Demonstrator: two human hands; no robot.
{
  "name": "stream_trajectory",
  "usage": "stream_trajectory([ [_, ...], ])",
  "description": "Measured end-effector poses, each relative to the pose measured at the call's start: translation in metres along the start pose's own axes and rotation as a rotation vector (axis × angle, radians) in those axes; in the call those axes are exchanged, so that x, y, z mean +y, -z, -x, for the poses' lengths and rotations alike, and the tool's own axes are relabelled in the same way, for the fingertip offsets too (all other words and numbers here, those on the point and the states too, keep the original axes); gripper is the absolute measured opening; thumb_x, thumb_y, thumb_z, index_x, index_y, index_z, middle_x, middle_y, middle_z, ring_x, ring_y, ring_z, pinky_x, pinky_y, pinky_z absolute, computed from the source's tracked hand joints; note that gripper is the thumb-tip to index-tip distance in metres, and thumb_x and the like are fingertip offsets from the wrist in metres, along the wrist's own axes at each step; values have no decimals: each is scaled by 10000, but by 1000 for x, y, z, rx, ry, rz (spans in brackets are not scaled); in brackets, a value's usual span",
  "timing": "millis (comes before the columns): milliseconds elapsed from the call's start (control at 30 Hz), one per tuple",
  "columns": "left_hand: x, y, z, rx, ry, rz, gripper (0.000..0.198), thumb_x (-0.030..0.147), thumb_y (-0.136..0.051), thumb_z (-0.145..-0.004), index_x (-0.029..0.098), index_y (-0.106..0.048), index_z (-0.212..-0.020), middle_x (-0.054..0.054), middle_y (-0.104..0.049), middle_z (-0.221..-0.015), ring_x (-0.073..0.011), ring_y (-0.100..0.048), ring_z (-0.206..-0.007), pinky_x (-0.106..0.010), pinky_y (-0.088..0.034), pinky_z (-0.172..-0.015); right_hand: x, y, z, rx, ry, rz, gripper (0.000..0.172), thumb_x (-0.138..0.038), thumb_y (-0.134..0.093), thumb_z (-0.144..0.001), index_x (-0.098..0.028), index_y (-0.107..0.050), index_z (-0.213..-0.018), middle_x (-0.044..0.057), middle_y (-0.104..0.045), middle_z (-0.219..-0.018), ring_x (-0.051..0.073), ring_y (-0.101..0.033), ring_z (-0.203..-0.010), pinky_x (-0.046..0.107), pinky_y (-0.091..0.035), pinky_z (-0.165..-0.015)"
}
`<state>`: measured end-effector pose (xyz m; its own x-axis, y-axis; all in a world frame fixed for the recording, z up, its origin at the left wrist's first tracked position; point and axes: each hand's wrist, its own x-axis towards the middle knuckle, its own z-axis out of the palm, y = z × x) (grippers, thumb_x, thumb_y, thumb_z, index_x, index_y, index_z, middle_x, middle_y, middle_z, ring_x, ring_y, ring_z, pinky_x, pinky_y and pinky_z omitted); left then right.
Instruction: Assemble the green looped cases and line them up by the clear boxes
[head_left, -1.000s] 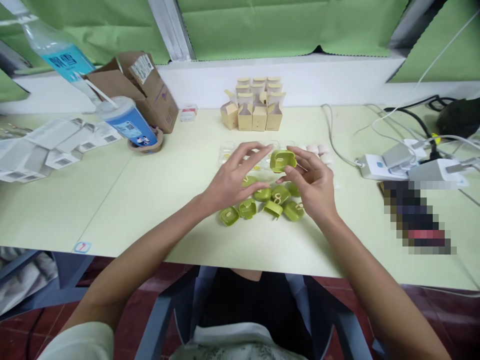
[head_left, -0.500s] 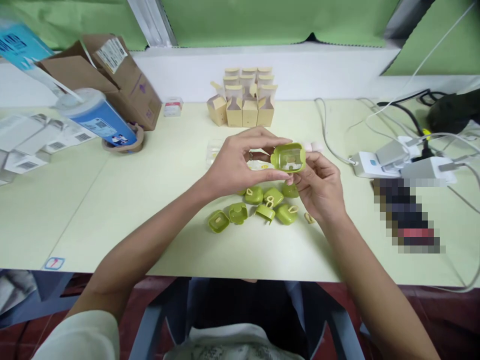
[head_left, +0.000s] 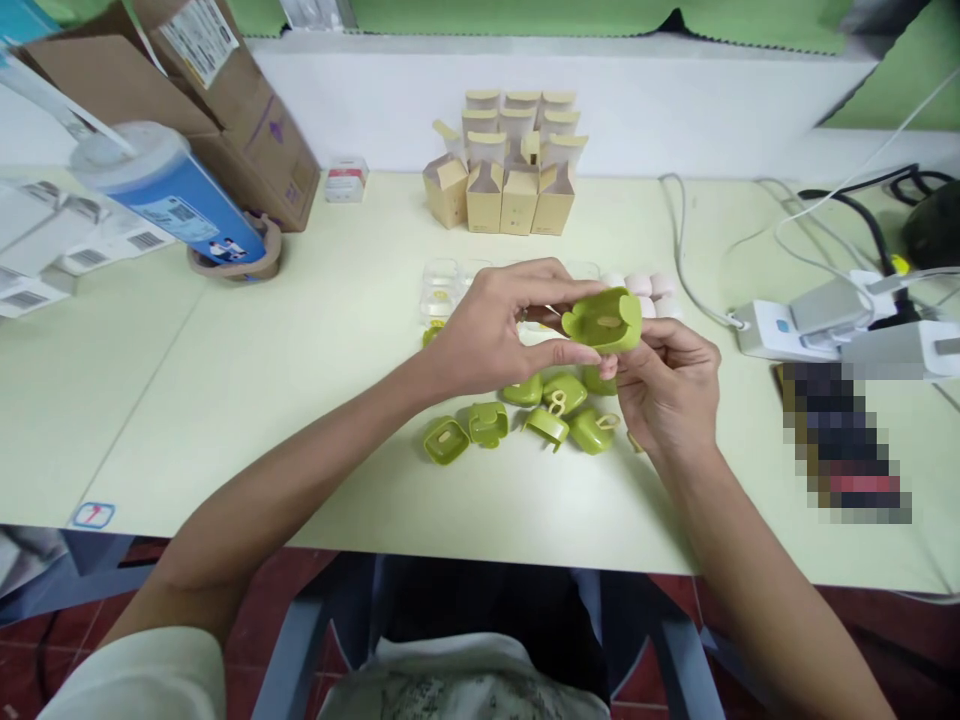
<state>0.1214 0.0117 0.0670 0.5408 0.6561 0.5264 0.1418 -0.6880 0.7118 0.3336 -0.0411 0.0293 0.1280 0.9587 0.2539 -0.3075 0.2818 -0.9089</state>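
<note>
Above the table, a green plastic case shell is held between both hands, its hollow side tilted toward me. My left hand grips its left end between thumb and fingers. My right hand pinches at the lower right of the shell; whether something small sits in those fingertips is hidden. On the table below lie several more green shells, among them an upturned one and one with a cream loop. A small cream piece shows partly beside my right wrist.
Small open cartons stand at the back. Clear plastic pieces and pale rounded objects lie behind my hands. At right are a power strip and a pixelated object; at left, a blue tub and cardboard box.
The shell has tilted in my hands, showing more of its inside. My view has shifted downward, and the pale rounded objects are more visible. Both hands keep their hold.
</note>
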Motion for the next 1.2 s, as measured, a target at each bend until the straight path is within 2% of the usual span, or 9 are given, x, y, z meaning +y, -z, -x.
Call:
stream_trajectory([
  [167, 4, -3, 0, -24, -40, -78, 404, 533, -844, -982, 295, -829, -1309, -51, -786, -1082, -182, -746, -980, -373, -638, -887, 8, 0, -1, 55, -13, 19, 387, -398, -1116, -646, -294, -787, -819, -83, -760, -670, 139, -709, -508, 284, -668, -574],
  [233, 8, -4, 1, -3, -76, -168, 357, 508, -836, -992, 299, -828, -1281, -52, -771, -1077, -199, -742, -998, -403, -636, -914, 7, -1, 0, 77, -53, 43, 382, -419, -1112, -644, -283, -799, -813, -66, -784, -705, 156, -754, -569, 291, -686, -604],
  [367, 16, -1, 1, 19, -100, -362, 252, 426, -771, -1040, 315, -809, -1263, -59, -733, -1089, -212, -717, -981, -413, -615, -857, -1, -5, 5, 31, -145, 81, 351, -595, -909, -907, -283, -852, -1059, 5, -859, -924, 221, -859, -841, 343, -731, -719],
  [433, 20, 0, 1, 13, -113, -406, 219, 379, -727, -1062, 309, -798, -1256, -64, -718, -1104, -209, -705, -971, -402, -604, -828, -7, -7, 7, 23, -150, 85, 354, -591, -868, -948, -309, -832, -1160, -1, -863, -979, 229, -865, -901, 367, -742, -765],
  [533, 21, 0, 1, -1, -144, -420, 186, 361, -701, -1072, 295, -793, -1220, -62, -703, -1087, -206, -697, -953, -392, -593, -804, -12, -9, 9, 24, -152, 61, 341, -528, -921, -904, -332, -818, -1164, -22, -850, -938, 216, -856, -895, 351, -735, -782],
  [667, 19, -2, 2, -12, -155, -401, 164, 372, -717, -1066, 287, -795, -1182, -54, -694, -1054, -195, -696, -932, -375, -586, -795, -13, -9, 10, -3, -149, 52, 343, -513, -911, -924, -313, -808, -1183, -17, -834, -895, 204, -847, -861, 333, -720, -760],
  [900, 23, 5, -1, -32, -87, -379, 219, 492, -753, -1034, 313, -819, -1142, -49, -701, -1036, -199, -684, -914, -384, -577, -792, -13, -11, 10, -24, -162, 85, 401, -583, -932, -893, -320, -774, -1152, -10, -847, -934, 229, -852, -878, 388, -734, -786],
  [1033, 22, 8, -1, -61, -69, -375, 223, 523, -744, -1032, 330, -815, -1119, -50, -706, -1048, -212, -682, -934, -398, -579, -804, -15, -9, 10, -54, -163, 135, 445, -584, -912, -911, -341, -742, -1244, -11, -834, -928, 239, -849, -903, 404, -725, -793],
  [1200, 16, 6, 0, -69, -69, -378, 208, 494, -765, -1018, 315, -810, -1113, -53, -700, -1065, -211, -681, -945, -394, -571, -813, -17, -7, 9, -100, -203, 86, 445, -499, -934, -886, -339, -709, -1235, -46, -772, -822, 199, -797, -782, 364, -691, -733],
])
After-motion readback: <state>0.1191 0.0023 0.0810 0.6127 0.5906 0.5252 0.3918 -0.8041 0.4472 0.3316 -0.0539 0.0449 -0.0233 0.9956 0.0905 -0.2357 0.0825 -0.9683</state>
